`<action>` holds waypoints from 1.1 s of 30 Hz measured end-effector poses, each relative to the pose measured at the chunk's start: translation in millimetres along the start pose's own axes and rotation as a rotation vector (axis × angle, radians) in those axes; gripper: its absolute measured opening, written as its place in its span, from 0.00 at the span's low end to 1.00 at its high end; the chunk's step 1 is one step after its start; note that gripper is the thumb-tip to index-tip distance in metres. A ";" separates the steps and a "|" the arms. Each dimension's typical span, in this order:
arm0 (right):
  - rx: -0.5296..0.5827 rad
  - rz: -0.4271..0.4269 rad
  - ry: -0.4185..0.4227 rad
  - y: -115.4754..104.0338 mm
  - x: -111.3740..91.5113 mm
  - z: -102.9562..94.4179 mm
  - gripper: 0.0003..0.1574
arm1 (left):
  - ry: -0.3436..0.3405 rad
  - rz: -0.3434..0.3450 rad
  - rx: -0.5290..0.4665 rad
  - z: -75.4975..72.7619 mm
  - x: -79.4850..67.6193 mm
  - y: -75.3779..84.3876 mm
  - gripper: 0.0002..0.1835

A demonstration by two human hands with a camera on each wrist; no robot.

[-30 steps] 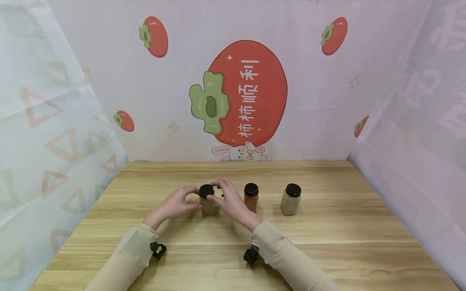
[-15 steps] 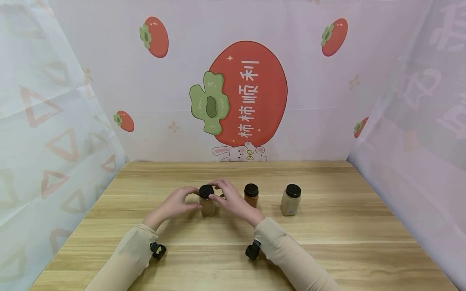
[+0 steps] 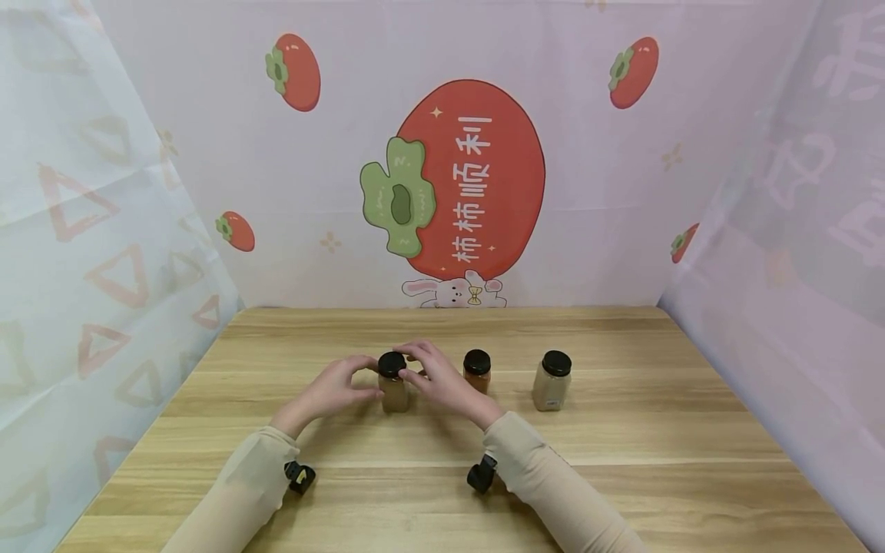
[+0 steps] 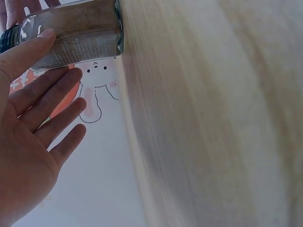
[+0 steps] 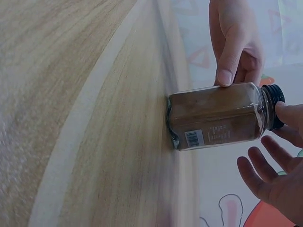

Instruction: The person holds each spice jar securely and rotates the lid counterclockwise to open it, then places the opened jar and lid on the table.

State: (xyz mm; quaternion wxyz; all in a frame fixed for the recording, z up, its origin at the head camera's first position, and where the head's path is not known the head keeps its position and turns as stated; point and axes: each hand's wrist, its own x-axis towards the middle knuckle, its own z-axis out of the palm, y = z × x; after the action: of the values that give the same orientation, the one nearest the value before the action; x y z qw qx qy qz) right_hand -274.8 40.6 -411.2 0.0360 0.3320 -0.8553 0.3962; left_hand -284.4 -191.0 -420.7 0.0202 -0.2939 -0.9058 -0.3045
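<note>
A spice jar [image 3: 395, 396] of brown powder stands upright on the table, with a black lid [image 3: 392, 364] on top. From the left, my left hand [image 3: 339, 385] holds the jar body between thumb and fingers. My right hand [image 3: 441, 378] pinches the lid's edge from the right. In the right wrist view, the thumb lies against the ribbed lid [image 5: 276, 107], and a barcode label shows on the glass jar [image 5: 215, 118]. The left wrist view has the left thumb on the jar's side [image 4: 87, 35], with the other fingers spread below it.
A second black-lidded jar [image 3: 478, 382] with orange-brown powder stands just right of my right hand, partly hidden by it. Farther right is a third jar [image 3: 551, 388] of pale powder. The wooden table [image 3: 657, 430] meets printed cloth walls at the back and sides.
My right thumb has shifted a little rightward along the lid's front edge, and the right wrist has moved slightly right. The left hand and the jars stay in place.
</note>
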 end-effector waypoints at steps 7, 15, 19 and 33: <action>0.033 0.043 0.004 -2.8 -1.4 -0.6 0.30 | 0.009 0.003 -0.016 1.7 -0.8 -2.3 0.22; 0.000 0.077 0.054 -6.9 -3.5 4.4 0.34 | 0.012 -0.005 -0.019 1.0 -1.2 -1.8 0.22; -0.024 0.108 0.090 -9.3 -5.0 10.1 0.36 | 0.004 -0.018 -0.023 0.3 -1.7 -1.0 0.23; -0.048 0.178 0.226 -18.7 -8.1 20.7 0.29 | 0.006 0.004 -0.010 1.7 -0.1 0.6 0.21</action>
State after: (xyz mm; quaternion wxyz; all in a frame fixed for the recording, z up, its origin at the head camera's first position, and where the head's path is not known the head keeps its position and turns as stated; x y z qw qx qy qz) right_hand -253.2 21.7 -415.7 0.1046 0.2072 -0.8811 0.4120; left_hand -283.7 -189.7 -421.8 0.0222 -0.2948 -0.9036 -0.3099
